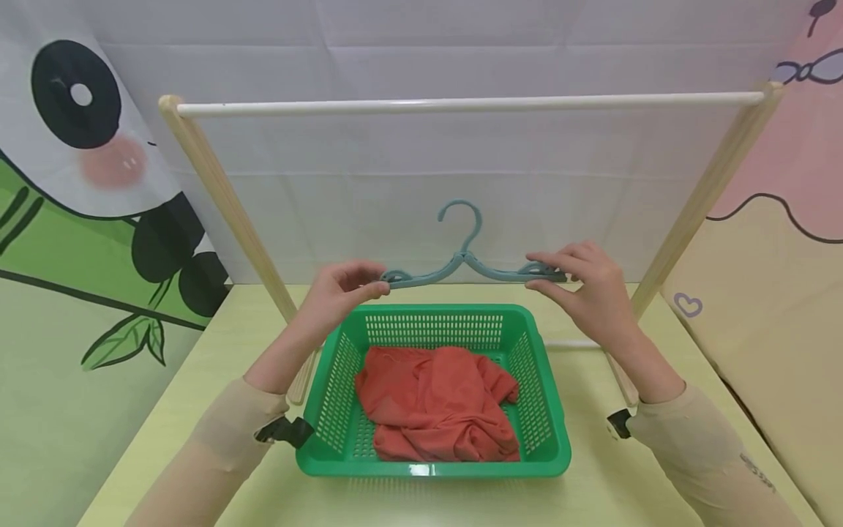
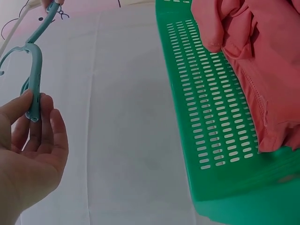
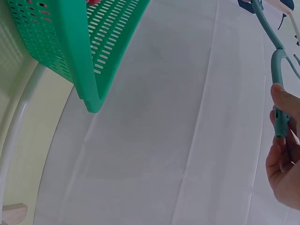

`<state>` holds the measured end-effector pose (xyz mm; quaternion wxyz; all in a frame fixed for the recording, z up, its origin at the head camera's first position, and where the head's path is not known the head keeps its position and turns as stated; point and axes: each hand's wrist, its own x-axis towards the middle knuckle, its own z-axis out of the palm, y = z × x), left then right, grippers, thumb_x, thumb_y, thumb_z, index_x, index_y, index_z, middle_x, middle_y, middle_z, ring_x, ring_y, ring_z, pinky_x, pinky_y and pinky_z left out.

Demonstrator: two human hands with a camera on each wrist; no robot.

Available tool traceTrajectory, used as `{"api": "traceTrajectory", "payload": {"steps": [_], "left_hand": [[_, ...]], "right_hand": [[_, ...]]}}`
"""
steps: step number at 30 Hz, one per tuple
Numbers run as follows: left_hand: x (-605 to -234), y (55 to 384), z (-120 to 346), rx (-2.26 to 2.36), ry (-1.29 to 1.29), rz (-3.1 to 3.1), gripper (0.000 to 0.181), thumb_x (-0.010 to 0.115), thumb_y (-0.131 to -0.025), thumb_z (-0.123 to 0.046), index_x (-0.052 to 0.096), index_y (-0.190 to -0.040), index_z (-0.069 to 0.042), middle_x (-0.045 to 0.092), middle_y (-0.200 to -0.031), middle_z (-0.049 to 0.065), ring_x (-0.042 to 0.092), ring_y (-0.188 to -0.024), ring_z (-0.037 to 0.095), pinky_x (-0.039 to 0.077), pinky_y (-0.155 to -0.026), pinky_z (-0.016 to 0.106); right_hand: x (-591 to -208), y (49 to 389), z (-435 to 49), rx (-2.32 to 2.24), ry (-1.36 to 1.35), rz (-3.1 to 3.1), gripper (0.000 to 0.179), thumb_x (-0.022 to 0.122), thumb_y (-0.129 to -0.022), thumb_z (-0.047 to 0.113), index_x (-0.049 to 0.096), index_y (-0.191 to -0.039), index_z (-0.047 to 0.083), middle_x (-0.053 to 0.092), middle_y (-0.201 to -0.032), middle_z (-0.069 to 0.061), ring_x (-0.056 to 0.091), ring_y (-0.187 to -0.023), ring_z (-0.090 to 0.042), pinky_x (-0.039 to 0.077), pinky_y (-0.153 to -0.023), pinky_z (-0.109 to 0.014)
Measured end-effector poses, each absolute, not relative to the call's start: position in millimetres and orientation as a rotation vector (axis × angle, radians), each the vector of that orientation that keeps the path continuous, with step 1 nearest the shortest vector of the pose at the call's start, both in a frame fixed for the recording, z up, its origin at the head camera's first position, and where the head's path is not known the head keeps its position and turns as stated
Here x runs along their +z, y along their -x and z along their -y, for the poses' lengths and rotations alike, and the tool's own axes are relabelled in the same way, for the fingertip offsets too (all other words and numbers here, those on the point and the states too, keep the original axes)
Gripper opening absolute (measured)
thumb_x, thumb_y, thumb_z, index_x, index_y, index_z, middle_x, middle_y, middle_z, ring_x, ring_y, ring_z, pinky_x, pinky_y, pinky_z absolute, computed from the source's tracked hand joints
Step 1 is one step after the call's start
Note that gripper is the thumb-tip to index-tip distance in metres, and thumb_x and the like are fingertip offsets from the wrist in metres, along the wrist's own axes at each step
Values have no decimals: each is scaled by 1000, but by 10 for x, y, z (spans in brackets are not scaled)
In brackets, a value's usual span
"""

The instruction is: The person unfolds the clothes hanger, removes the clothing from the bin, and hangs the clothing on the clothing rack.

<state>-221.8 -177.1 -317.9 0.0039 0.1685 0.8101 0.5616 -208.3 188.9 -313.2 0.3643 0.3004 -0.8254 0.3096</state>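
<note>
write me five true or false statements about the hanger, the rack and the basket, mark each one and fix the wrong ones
1. The left hand and the right hand hold opposite ends of the blue-green hanger. True.
2. A white bar spans two wooden posts. True.
3. The hanger's hook is hooked over the white bar. False: the hook is off the bar, with the hanger held in the hands.
4. The red cloth lies in the green basket. True.
5. The basket's walls are solid all over. False: they have rows of slots.
</note>
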Motion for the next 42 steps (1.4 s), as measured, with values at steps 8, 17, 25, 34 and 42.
{"api": "traceTrajectory", "payload": {"steps": [8,17,25,34,42], "left_hand": [[-3162,2239,1726,1537,-709,-2590,25,71,-91,-10,70,-115,-6,71,-104,6,69,-89,11,58,-80,28],[-3130,2222,1649,1314,-839,-2695,23,74,-88,-13,74,-111,-10,72,-103,7,66,-91,18,55,-87,40],[-3135,2230,1594,1267,-867,-2743,22,73,-90,-18,75,-112,-15,71,-100,4,60,-89,16,52,-80,36],[-3156,2229,1600,1211,-931,-2813,20,72,-90,-17,75,-110,-16,68,-92,2,53,-83,17,46,-76,32],[-3178,2231,1606,1189,-949,-2849,20,72,-90,-17,75,-109,-15,66,-90,1,53,-81,16,46,-75,31]], "right_hand": [[-3130,2087,-1837,831,-779,2126,38,87,-69,2,78,-104,11,67,-79,-3,45,-78,-13,36,-65,-20],[-3147,2094,-1832,845,-835,2172,35,88,-69,4,77,-102,11,63,-80,0,44,-79,-10,37,-66,-21],[-3200,2118,-1831,876,-803,2214,34,88,-69,5,77,-100,12,65,-80,1,46,-77,-9,39,-66,-18],[-3149,2110,-1861,798,-854,2379,32,85,-77,12,75,-107,17,66,-89,3,52,-82,-9,43,-72,-22],[-3121,2124,-1829,773,-919,2447,16,73,-88,8,75,-102,15,69,-89,4,56,-76,-6,45,-65,-23]]}}
